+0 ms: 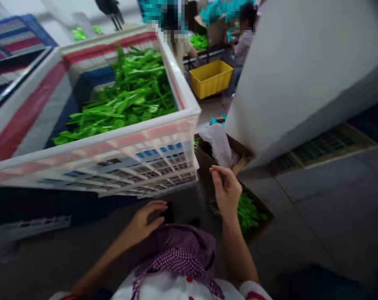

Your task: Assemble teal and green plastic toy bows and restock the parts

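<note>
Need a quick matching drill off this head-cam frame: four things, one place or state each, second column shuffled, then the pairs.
Things:
1. white crate
2. yellow bin
3. left hand
4. right hand

Places or states:
A. raised, over a cardboard box holding green parts
B. on the floor in the background
C. heaped with green plastic parts
D. low, resting by the checked cloth

Pairs: 1-C, 2-B, 3-D, 4-A

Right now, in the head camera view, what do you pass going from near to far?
Checked cloth → left hand → right hand → white crate of green plastic pieces → yellow bin.
</note>
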Demonstrator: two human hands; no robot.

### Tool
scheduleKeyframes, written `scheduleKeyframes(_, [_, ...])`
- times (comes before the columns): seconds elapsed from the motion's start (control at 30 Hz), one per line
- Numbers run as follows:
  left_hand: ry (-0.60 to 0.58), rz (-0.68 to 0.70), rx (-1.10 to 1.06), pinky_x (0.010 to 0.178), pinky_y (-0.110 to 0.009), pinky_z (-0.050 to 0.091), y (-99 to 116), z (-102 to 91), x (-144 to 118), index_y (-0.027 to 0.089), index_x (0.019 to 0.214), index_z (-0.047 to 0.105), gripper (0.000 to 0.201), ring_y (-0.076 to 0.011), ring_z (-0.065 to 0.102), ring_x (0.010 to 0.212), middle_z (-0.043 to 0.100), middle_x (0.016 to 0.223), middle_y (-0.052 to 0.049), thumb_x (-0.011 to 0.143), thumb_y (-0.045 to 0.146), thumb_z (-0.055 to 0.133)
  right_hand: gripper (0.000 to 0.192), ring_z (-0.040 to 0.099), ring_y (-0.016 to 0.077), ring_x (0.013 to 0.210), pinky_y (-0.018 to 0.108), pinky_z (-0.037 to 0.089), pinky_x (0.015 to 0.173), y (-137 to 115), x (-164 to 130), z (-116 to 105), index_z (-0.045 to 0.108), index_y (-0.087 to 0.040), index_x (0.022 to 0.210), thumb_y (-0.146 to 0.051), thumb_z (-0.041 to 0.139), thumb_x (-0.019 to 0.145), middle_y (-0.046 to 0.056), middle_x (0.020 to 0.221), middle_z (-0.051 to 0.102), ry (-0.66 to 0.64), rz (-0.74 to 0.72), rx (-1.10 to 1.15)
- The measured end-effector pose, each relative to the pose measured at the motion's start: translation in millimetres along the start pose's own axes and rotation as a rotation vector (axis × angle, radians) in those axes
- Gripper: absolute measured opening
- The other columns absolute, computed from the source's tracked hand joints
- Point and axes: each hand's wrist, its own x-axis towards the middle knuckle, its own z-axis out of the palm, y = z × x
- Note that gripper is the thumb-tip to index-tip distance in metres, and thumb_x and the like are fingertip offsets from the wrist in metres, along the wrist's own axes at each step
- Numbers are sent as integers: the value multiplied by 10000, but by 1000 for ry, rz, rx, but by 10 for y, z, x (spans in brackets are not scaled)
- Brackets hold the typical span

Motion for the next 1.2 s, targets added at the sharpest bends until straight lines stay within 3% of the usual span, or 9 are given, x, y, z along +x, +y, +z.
scheduleKeyframes(0.17, [322, 183, 205, 804, -342, 621, 582, -1266, -627, 687, 1048, 663, 385, -229, 740, 956, 723, 1110, 212, 744, 450, 665, 281, 647, 204, 1103, 380, 525, 965, -797, 641, 664, 615, -293, 1242, -264, 561, 969, 51, 1167, 683, -82, -653, -199])
scheduleKeyframes(0.33, [691, 293, 487, 898, -274, 502, 1036, -2468, -458, 732, 1055, 619, 334, -132, 695, 978, 659, 1030, 339, 761, 573, 613, 324, 584, 232, 1210, 438, 352, 1103, -1000, 1012, 1366, 580, -264, 1296, -393, 480, 1015, 54, 1244, 669, -296, -820, -542])
scheduleKeyframes(0.4, [619, 328, 609, 996, -270, 415, 1114, -2989, -80, 546, 1211, 650, 397, -109, 639, 1039, 627, 1157, 281, 828, 572, 552, 280, 623, 208, 1076, 407, 343, 1049, -953, 1039, 1546, 618, -252, 1208, -398, 479, 1014, 32, 1108, 712, -248, -834, -611])
scheduleKeyframes(0.47, [503, 345, 720, 1020, -326, 398, 1065, -3509, 462, 211, 1296, 652, 670, -144, 617, 1035, 640, 1177, 95, 835, 663, 471, 250, 636, 195, 941, 387, 353, 974, -908, 1030, 1660, 650, -238, 1093, -408, 493, 1001, 21, 965, 725, -145, -847, -631])
scheduleKeyframes(0.63, [-34, -38, 935, 1134, -430, 296, 313, -4528, 2064, -104, 1457, 387, 1061, -360, 443, 1347, 488, 1447, -210, 828, 743, 506, 244, 640, 189, 760, 386, 379, 886, -898, 1005, 1816, 684, -228, 943, -383, 499, 980, 18, 802, 715, 40, -898, -616])
scheduleKeyframes(0.77, [-175, -250, 907, 1194, -487, 230, -599, -4918, 3023, -31, 1546, 282, 1207, -403, 301, 1460, 359, 1573, -230, 747, 802, 636, 232, 643, 198, 693, 401, 419, 857, -864, 1020, 1923, 717, -241, 894, -337, 515, 956, 9, 739, 710, 128, -869, -634])
scheduleKeyframes(0.9, [-106, -385, 781, 1211, -472, 250, -1220, -5020, 3493, -47, 1563, 190, 1376, -380, 300, 1469, 251, 1626, -237, 655, 866, 674, 237, 612, 215, 561, 428, 451, 780, -813, 1033, 1988, 723, -278, 800, -346, 522, 906, -7, 634, 688, 229, -866, -628])
scheduleKeyframes(1.03, [-64, -377, 686, 1192, -465, 284, -1393, -5113, 3540, -74, 1537, 213, 1356, -354, 330, 1442, 274, 1617, -237, 681, 901, 609, 187, 629, 272, 542, 488, 462, 757, -955, 979, 1944, 749, -398, 894, -377, 567, 859, -20, 622, 685, 126, -709, -687])
scheduleKeyframes(1.2, [-143, -335, 621, 1184, -490, 286, -1371, -5278, 3422, -53, 1472, 316, 1245, -275, 381, 1369, 340, 1596, -201, 664, 794, 739, 202, 691, 282, 704, 474, 509, 760, -1392, 1056, 1961, 708, -503, 1053, -433, 619, 886, -42, 808, 732, -404, -483, -806])
